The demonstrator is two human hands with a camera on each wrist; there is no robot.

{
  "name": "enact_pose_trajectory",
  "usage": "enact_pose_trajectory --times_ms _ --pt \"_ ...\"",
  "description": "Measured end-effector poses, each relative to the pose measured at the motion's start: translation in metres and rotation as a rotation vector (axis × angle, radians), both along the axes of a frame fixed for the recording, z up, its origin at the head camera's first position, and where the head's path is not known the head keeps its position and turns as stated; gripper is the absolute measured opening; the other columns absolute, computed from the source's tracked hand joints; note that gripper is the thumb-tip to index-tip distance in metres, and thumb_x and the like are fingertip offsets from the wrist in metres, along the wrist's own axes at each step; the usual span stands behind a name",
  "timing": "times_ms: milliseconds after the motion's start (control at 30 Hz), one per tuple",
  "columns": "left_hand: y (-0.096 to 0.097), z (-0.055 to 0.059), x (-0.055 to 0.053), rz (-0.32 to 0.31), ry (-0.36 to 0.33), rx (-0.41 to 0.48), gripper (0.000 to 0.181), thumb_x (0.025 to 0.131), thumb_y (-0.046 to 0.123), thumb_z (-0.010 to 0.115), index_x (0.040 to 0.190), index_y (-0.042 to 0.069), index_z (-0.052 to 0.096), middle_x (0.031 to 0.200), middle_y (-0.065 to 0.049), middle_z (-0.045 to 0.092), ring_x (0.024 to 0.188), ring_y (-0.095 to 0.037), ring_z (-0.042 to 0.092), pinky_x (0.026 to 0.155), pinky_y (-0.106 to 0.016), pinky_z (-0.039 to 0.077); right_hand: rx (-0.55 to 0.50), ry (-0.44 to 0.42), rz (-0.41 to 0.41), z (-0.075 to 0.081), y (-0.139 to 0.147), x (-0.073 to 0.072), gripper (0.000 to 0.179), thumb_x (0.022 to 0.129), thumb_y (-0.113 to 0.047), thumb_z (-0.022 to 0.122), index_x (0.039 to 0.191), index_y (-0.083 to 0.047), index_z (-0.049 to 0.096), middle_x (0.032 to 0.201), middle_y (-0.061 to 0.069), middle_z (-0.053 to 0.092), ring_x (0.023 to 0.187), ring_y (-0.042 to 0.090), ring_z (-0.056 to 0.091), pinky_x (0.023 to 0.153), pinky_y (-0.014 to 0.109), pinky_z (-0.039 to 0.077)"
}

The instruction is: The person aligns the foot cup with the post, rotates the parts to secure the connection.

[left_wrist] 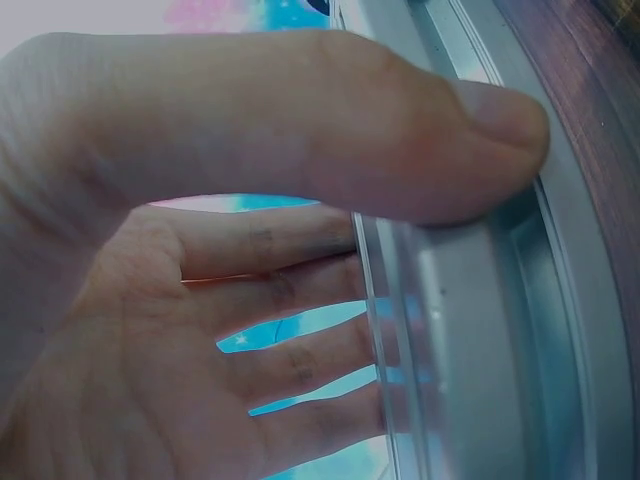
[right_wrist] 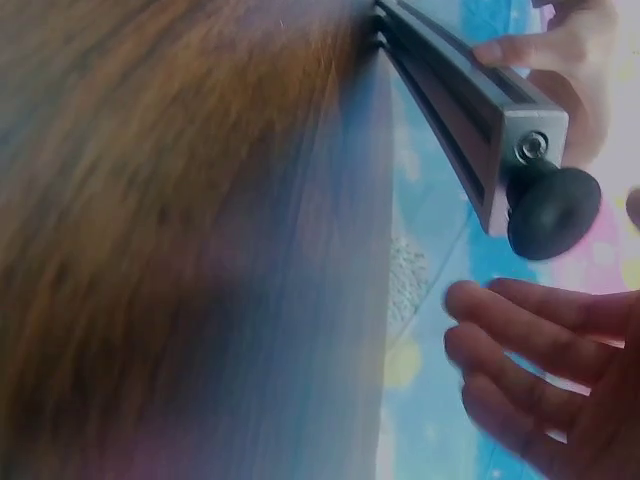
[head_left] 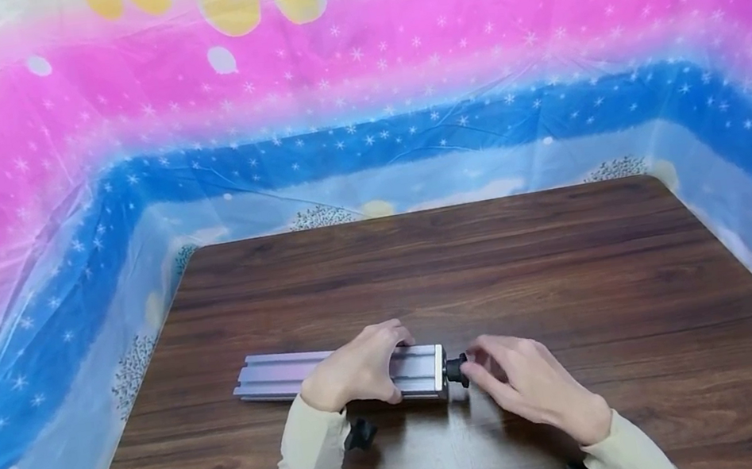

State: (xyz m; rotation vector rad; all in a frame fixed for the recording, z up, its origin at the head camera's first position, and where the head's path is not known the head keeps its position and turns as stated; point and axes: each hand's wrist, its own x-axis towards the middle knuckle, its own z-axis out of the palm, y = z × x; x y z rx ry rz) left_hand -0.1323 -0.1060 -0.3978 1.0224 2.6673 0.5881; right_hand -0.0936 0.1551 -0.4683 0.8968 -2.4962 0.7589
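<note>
A silver aluminium profile (head_left: 280,372) with long grooves lies on the table, pointing left to right. My left hand (head_left: 358,365) grips it from above near its right half, the thumb on the near side and the fingers over the far side. In the left wrist view the thumb presses on the grooved face of the profile (left_wrist: 460,330). A black round knob (right_wrist: 555,213) sticks out from the end plate (head_left: 441,369), beside a socket screw (right_wrist: 531,147). My right hand (head_left: 537,380) is close to the knob, its fingers loosely bent and apart from it in the right wrist view.
The profile rests on a dark wood-grain table (head_left: 425,276) with rounded far corners. A pink and blue patterned cloth (head_left: 355,85) hangs around the back and sides. Black wrist mounts (head_left: 359,435) show under both forearms.
</note>
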Motion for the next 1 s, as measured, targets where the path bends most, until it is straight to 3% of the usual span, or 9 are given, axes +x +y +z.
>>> enact_pose_trajectory --times_ms 67,133,233,333,567,767,900,1000 --pt "0.0 0.001 0.0 0.0 -0.002 0.001 0.062 0.059 0.003 0.088 0.117 -0.002 0.065 0.111 -0.007 0.064 0.097 -0.02 0.061 0.088 -0.033 0.053 -0.044 0.002 0.071 0.001 0.003 0.001 0.033 0.09 -0.032 0.075 0.115 -0.014 0.066 0.1 -0.005 0.069 0.082 0.006 0.066 0.072 0.022 0.054" --pt "0.0 0.002 0.0 0.0 -0.002 -0.004 0.062 0.059 0.003 0.088 0.117 -0.002 0.065 0.111 -0.006 0.063 0.097 -0.02 0.06 0.088 -0.033 0.053 -0.069 0.043 0.15 0.002 0.004 0.001 0.054 0.083 -0.028 0.083 0.128 -0.008 0.061 0.118 0.001 0.067 0.098 0.014 0.067 0.085 0.024 0.055" --pt "0.0 0.003 0.0 0.0 0.0 -0.008 0.062 0.059 0.003 0.088 0.117 -0.001 0.065 0.111 -0.006 0.063 0.096 -0.019 0.06 0.088 -0.033 0.053 -0.08 0.111 0.224 0.001 0.003 0.0 0.061 0.076 -0.018 0.087 0.129 -0.006 0.059 0.122 0.002 0.064 0.107 0.017 0.065 0.097 0.022 0.05" --pt "0.0 0.002 0.0 -0.001 -0.004 -0.008 0.061 0.06 0.003 0.088 0.117 -0.002 0.065 0.111 -0.006 0.063 0.096 -0.019 0.06 0.087 -0.033 0.053 -0.068 0.147 0.226 -0.001 0.002 -0.001 0.056 0.074 -0.013 0.087 0.124 -0.005 0.062 0.12 0.003 0.065 0.109 0.017 0.064 0.101 0.021 0.047" --pt "0.0 0.001 0.001 0.004 -0.005 -0.006 0.062 0.059 0.003 0.088 0.117 -0.003 0.065 0.11 -0.007 0.064 0.097 -0.021 0.06 0.089 -0.035 0.053 -0.057 0.126 0.158 -0.003 0.002 -0.002 0.041 0.083 -0.024 0.082 0.115 -0.004 0.068 0.104 0.0 0.072 0.095 0.012 0.067 0.083 0.029 0.056" --pt "0.0 0.001 0.0 0.006 -0.008 -0.008 0.062 0.06 0.003 0.088 0.117 -0.003 0.065 0.11 -0.006 0.064 0.096 -0.019 0.059 0.088 -0.034 0.053 0.004 0.094 0.054 -0.004 -0.003 -0.002 0.02 0.094 -0.029 0.07 0.1 -0.011 0.071 0.085 -0.007 0.071 0.077 0.005 0.065 0.069 0.026 0.055" --pt "0.0 0.002 0.001 0.007 -0.007 -0.007 0.061 0.06 0.002 0.088 0.116 -0.003 0.065 0.109 -0.007 0.063 0.095 -0.019 0.059 0.086 -0.033 0.053 0.045 0.105 0.003 -0.003 -0.007 -0.004 0.017 0.096 -0.028 0.066 0.084 -0.016 0.066 0.07 -0.013 0.061 0.064 0.001 0.055 0.06 0.023 0.05" --pt "0.0 0.002 0.0 0.002 -0.002 -0.004 0.061 0.06 0.002 0.088 0.116 -0.003 0.065 0.109 -0.008 0.063 0.095 -0.02 0.059 0.086 -0.034 0.053 0.059 0.117 -0.012 -0.003 -0.008 -0.005 0.026 0.097 -0.025 0.063 0.072 -0.02 0.057 0.061 -0.015 0.047 0.056 0.001 0.044 0.053 0.022 0.042"
